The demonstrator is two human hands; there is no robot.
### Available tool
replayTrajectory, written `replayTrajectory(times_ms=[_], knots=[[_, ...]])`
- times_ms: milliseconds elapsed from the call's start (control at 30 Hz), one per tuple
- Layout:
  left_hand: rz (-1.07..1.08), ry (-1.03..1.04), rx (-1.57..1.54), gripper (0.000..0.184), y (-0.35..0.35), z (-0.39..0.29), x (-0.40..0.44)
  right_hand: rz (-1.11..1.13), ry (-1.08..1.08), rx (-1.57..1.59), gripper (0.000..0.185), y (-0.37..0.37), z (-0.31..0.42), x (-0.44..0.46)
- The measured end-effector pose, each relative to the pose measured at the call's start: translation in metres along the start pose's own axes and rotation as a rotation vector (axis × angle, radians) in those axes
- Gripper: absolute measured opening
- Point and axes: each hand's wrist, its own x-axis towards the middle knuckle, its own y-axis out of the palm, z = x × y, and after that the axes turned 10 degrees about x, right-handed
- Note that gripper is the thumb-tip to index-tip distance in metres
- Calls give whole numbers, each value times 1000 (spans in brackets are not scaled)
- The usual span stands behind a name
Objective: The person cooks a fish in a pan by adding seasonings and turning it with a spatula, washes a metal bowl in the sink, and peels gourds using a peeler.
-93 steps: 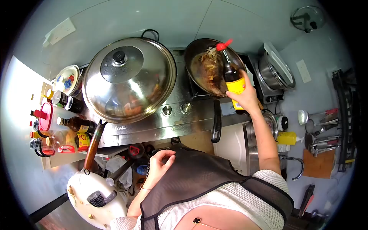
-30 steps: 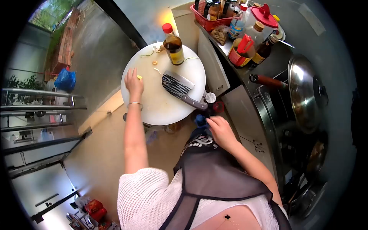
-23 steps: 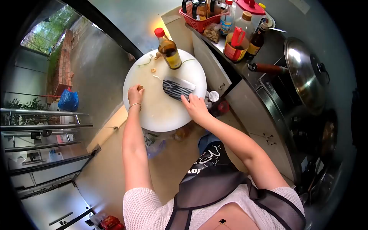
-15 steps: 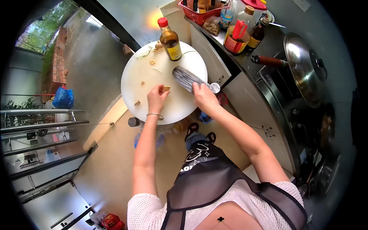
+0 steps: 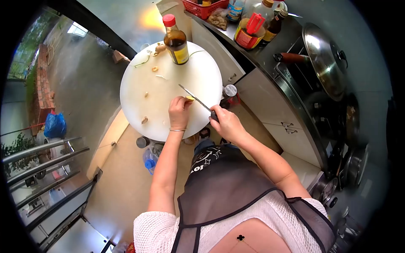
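Note:
My left hand [image 5: 179, 113] is closed on a small piece of ginger [image 5: 190, 98], its yellow cut face turned toward the right. In my right hand [image 5: 228, 122] is the dark handle of a kitchen knife [image 5: 201, 103]. The blade stands edge-on against or just beside the ginger; whether they touch is hard to make out. Both hands are over the near right part of a round white board [image 5: 135, 93]. Small scraps of peel [image 5: 144, 120] lie on it, left of my left hand.
A red-capped bottle of brown sauce [image 5: 176, 44] stands on the board's far side, near a knob of ginger [image 5: 160, 49] and green stems. To the right, the counter holds a red basket [image 5: 204, 9], jars, bottles and a lidded wok [image 5: 325, 59]. A plastic bottle [image 5: 149, 160] is on the floor.
The knife has turned from flat-side-up to edge-on, and its blade has come left to the ginger. My right hand has shifted down slightly. The whole view has also moved.

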Motion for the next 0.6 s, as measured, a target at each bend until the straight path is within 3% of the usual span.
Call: replayTrajectory(times_ms=[500, 600], knots=[[79, -57, -59, 14, -5, 8, 8, 101, -6, -135, 22, 11, 9, 3], [140, -84, -79, 15, -6, 12, 1, 123, 96, -100, 22, 41, -8, 24]])
